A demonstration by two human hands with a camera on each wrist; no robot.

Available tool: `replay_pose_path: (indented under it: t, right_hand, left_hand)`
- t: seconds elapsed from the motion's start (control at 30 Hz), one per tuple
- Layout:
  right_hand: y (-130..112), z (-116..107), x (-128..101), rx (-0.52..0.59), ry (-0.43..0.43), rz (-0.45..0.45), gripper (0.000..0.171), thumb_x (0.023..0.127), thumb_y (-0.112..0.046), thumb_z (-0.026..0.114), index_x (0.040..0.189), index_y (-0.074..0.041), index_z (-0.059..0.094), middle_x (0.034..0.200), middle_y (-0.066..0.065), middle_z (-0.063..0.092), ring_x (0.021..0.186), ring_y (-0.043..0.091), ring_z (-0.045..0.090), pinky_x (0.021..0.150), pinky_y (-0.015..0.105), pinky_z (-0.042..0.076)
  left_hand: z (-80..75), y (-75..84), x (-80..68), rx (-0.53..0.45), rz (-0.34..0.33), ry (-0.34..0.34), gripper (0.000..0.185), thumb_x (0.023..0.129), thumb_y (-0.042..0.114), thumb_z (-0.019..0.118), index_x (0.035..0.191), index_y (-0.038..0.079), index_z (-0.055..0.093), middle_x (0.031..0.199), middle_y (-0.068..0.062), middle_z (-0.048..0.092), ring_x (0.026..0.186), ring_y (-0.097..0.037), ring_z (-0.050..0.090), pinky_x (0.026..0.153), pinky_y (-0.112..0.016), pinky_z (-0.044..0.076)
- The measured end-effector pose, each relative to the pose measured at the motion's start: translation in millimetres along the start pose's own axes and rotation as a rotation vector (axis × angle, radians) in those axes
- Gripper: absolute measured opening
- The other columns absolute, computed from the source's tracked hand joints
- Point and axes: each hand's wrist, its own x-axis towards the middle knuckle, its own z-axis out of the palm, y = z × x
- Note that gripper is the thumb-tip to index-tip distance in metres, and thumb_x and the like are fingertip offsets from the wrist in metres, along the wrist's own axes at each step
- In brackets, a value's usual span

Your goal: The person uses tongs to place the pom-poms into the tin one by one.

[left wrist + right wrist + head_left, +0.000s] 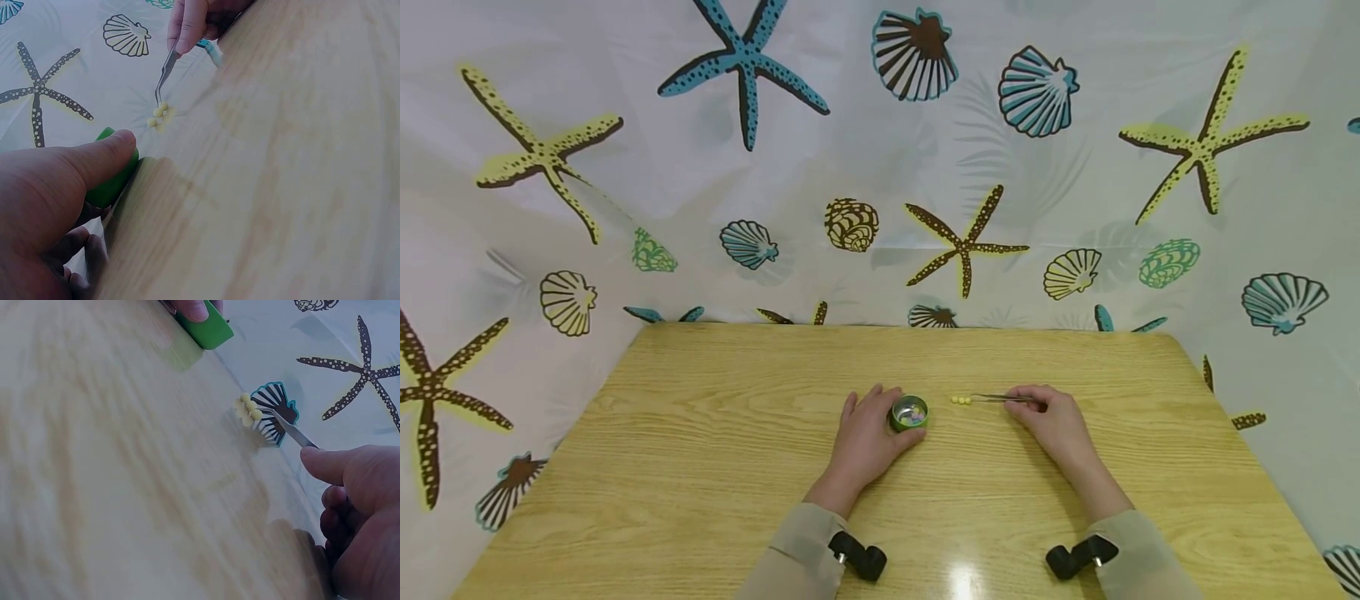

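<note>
Wood-grain surface point(700, 467) runs wide on both outer sides of the hands, with bare room toward its left and right edges and more between the hands and the far edge, where a curtain point(880, 167) printed with shells and starfish hangs close behind. Left hand point(868, 437) lies with its fingers curled round a small green tin point(910, 413), the thumb pressed against the tin's side in the left wrist view. Right hand point(1052, 421), well apart from the left, pinches thin metal tweezers point(1000, 398) between thumb and fingers. The tweezers point away from that hand toward the tin, tips right at a small cluster of yellow beads point(961, 400). The beads lie on the surface just past the tips, between the two hands, near the tin but not touching it
</note>
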Motion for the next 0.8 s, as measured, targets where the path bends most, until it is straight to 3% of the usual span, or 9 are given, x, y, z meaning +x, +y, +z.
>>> replay_pose_path:
  t: [0.8]
  right_hand:
    - [1.4,2.0,0.3,-0.05,-0.002,-0.02,0.024,0.105,-0.021,0.08,0.124,-0.007,0.083,0.103,0.007,0.067,0.087,0.023,0.053,0.076,0.035,0.045]
  left_hand:
    - [-1.3,2.5,-1.1,-0.001,-0.001,0.003,0.071,0.096,0.036,0.09,0.151,0.001,0.064,0.155,-0.018,0.063,0.157,-0.039,0.044,0.135,-0.061,0.013]
